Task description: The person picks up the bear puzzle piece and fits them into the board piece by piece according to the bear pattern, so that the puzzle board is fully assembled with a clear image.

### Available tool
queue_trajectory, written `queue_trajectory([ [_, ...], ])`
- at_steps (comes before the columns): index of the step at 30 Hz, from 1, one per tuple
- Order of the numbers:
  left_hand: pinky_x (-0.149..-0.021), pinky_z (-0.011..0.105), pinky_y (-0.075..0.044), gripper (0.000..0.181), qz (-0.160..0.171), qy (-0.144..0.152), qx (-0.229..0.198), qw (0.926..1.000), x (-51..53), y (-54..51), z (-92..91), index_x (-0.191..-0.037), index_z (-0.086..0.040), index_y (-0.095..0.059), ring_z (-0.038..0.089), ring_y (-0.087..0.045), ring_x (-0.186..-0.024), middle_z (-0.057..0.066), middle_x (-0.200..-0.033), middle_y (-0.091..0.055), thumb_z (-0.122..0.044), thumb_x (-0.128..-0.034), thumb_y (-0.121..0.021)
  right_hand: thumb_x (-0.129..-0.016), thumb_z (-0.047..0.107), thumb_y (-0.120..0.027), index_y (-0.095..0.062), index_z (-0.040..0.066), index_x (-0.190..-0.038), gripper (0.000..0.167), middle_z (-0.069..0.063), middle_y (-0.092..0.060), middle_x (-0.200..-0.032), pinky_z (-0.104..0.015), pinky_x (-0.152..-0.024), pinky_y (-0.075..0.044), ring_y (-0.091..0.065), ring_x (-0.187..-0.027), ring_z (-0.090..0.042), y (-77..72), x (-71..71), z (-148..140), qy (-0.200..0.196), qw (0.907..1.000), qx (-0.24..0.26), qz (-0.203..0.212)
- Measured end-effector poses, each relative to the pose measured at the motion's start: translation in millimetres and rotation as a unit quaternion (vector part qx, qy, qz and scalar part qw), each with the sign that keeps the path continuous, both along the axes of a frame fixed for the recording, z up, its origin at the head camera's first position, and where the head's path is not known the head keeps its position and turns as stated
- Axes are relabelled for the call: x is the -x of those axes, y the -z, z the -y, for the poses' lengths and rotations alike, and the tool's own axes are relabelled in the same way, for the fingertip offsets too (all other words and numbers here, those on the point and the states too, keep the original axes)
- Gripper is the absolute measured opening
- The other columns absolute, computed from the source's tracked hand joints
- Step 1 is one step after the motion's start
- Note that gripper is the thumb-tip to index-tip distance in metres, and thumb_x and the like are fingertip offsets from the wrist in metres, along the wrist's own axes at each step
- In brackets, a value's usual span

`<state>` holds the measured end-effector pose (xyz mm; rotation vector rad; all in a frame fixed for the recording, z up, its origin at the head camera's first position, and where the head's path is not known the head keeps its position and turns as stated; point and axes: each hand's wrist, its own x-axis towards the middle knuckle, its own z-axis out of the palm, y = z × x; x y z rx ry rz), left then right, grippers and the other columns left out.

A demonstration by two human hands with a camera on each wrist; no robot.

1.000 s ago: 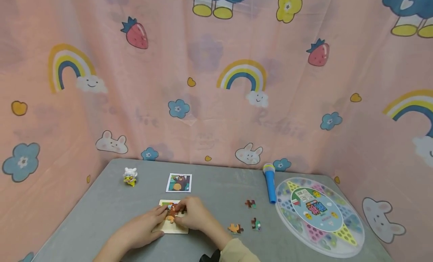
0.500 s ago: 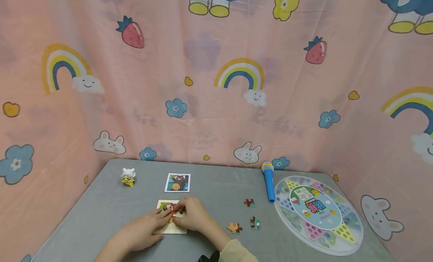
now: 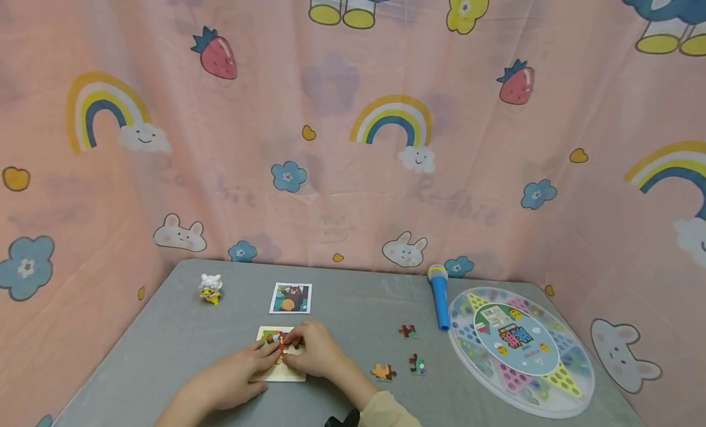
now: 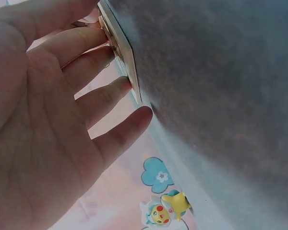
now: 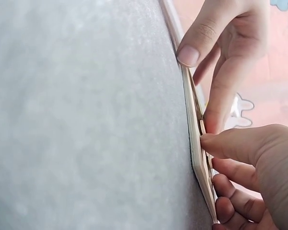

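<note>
A wooden jigsaw board [image 3: 284, 374] lies on the grey table, its bear picture partly laid and partly covered by my hands. My left hand [image 3: 228, 377] rests on the board's left side, fingers extended onto the pieces; its thumb is at the near edge. From the right, my right hand [image 3: 318, 351] pinches a puzzle piece [image 5: 202, 126] flat against the board between thumb and index finger. In the right wrist view a left fingertip touches beside that piece. Three loose pieces lie to the right: a brown one [image 3: 408, 331], an orange one [image 3: 383, 372] and a green-brown one [image 3: 417, 364].
Behind the board lies a bear picture card [image 3: 290, 298]. A small white-and-yellow figurine [image 3: 210, 290] stands at the back left. A blue toy microphone [image 3: 440, 301] and a round Chinese checkers board [image 3: 518, 352] lie on the right. A pink patterned curtain [image 3: 342, 212] hangs behind the table.
My left fingers have shifted slightly right, closer to the right fingertips on the board. The right hand stays nearly in place, and the loose pieces have not moved.
</note>
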<state>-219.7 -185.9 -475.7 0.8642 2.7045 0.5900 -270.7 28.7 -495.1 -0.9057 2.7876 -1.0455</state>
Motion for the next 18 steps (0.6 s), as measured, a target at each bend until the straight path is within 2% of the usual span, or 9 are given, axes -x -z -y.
queue_trajectory([
  [4,-0.111,0.066,-0.044,0.061,0.002,0.003,0.000,1.0000,0.0,-1.1,0.4,-0.152,-0.003,-0.057,0.051,-0.043,-0.148,0.014,-0.161,-0.051,-0.023,-0.0980,-0.076,-0.083,0.018,-0.089,-0.081,0.009,-0.097,0.018,0.007,-0.067,-0.085,-0.015,-0.074,-0.045,-0.053,-0.078,0.002,1.4,0.4,-0.4,-0.001,1.0000,0.001,0.004],
  [11,-0.113,0.068,-0.041,0.060,0.025,0.005,-0.005,0.9997,0.7,-4.1,3.0,-0.152,-0.005,-0.057,0.051,-0.038,-0.151,0.012,-0.164,-0.048,-0.024,-0.0989,-0.075,-0.083,0.021,-0.090,-0.081,0.012,-0.096,0.018,0.010,-0.067,-0.084,-0.015,-0.075,-0.043,-0.052,-0.079,0.003,3.0,1.6,-0.4,-0.003,1.0000,-0.007,-0.007],
  [18,-0.112,0.068,-0.041,0.060,0.025,-0.002,0.000,0.9997,-1.6,-4.3,1.5,-0.153,-0.007,-0.057,0.050,-0.037,-0.152,0.011,-0.164,-0.048,-0.024,-0.0984,-0.075,-0.083,0.020,-0.089,-0.081,0.012,-0.095,0.017,0.009,-0.066,-0.085,-0.016,-0.076,-0.043,-0.053,-0.081,0.000,4.0,1.3,-1.3,-0.001,1.0000,0.000,0.003],
])
